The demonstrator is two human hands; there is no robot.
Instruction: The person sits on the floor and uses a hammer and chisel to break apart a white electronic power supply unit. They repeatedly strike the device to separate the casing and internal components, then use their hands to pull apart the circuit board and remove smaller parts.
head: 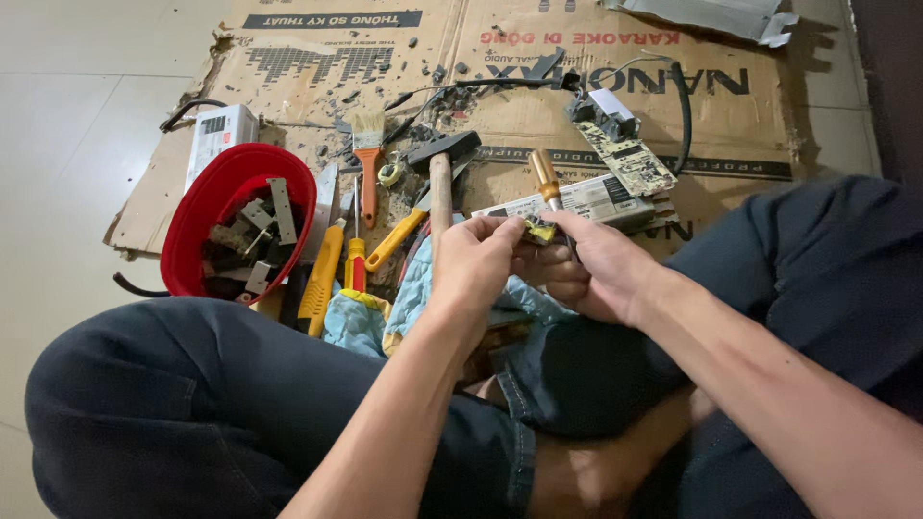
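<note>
The small yellow part [539, 231] between the two hands is mostly covered by fingertips, so its shape is hard to make out; only a yellow and dark patch shows. The left hand [473, 261] curls its fingers [502, 231] shut around the part's left side, thumb and forefinger pinching it. The right hand [598, 272] closes on it from the right, fingers bent under. Whether the right hand also grips the screwdriver [546, 179] I cannot tell: its amber handle rises just above the part, and its shaft is hidden behind the fingers. The part sits over the person's lap, near the middle of the scene, above a blue cloth [404, 303] that is partly hidden under the left forearm.

At the left, a red bowl [192, 221] holds grey metal brackets and dark bits piled together; its contents are too jumbled to tell apart. A white box [219, 133] lies just beyond it, half covered by the bowl's rim.

On the cardboard [750, 125] spread over the floor lie a hammer [440, 173], a brush [367, 154] with an orange handle, a yellow knife [320, 279] and a circuit board [623, 149] with a black cable looping off it. A flat printed casing [596, 199] lies just beyond the hands, its near edge hidden by them. Dark crumbs litter the cardboard at the far middle.
</note>
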